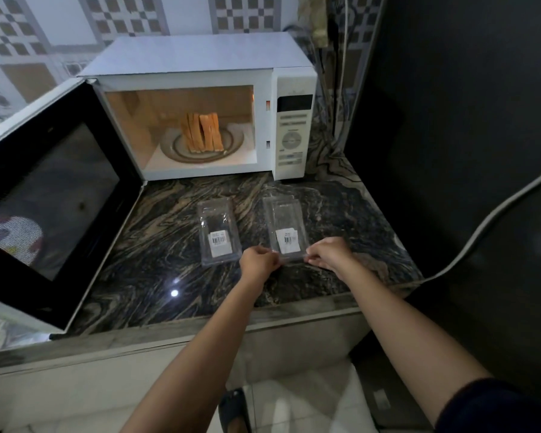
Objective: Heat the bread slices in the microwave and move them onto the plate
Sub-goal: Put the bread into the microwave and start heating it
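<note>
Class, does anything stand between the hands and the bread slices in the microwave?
Nothing blocks the bread slices: the microwave door is open. Two clear packets lie flat between; left hand and right hand pinch the right packet.

Head-worn view, downward toward microwave [197, 57]

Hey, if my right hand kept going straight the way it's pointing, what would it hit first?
The clear packet on the right: your right hand pinches its near edge. Past that, the line seems to head toward the open microwave, though depth is unclear.
</note>
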Demonstrator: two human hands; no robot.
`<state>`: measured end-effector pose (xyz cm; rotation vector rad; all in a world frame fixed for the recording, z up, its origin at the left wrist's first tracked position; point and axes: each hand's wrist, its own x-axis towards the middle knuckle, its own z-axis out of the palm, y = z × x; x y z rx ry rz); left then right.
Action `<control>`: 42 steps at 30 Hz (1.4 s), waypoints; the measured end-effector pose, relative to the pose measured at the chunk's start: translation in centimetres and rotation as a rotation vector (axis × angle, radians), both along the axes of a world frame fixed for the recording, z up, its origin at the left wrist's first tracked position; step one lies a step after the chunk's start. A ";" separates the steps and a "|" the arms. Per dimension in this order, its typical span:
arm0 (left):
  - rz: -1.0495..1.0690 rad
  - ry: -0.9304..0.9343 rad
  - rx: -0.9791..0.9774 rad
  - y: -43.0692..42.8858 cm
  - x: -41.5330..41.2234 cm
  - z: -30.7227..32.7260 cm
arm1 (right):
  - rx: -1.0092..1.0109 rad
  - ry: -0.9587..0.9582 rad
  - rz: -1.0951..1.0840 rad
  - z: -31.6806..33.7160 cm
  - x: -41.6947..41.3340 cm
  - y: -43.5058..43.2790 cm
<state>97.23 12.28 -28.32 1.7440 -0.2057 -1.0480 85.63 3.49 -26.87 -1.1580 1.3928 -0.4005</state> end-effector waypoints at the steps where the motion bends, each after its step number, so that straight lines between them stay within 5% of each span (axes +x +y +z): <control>1: 0.009 -0.008 0.000 0.0 0.0 0.1 | -0.009 0.006 -0.003 -0.1 0.0 0.1; 9: 0.018 -0.008 -0.002 0.3 0.0 0.2 | -0.035 0.041 0.009 -0.2 -0.1 0.0; 16: -0.209 -0.607 0.044 1.7 -0.4 2.0 | -0.494 0.457 0.213 0.6 0.0 0.8; 22: -0.010 -0.862 -0.157 4.2 2.0 4.3 | -0.545 0.335 0.190 0.8 1.1 0.4; 34: 0.043 -0.622 0.174 3.6 7.9 1.8 | -0.387 0.302 0.337 0.0 4.8 -0.3; 42: -0.032 -0.659 0.117 3.0 9.2 0.8 | -0.485 0.366 0.319 -0.3 5.8 -0.6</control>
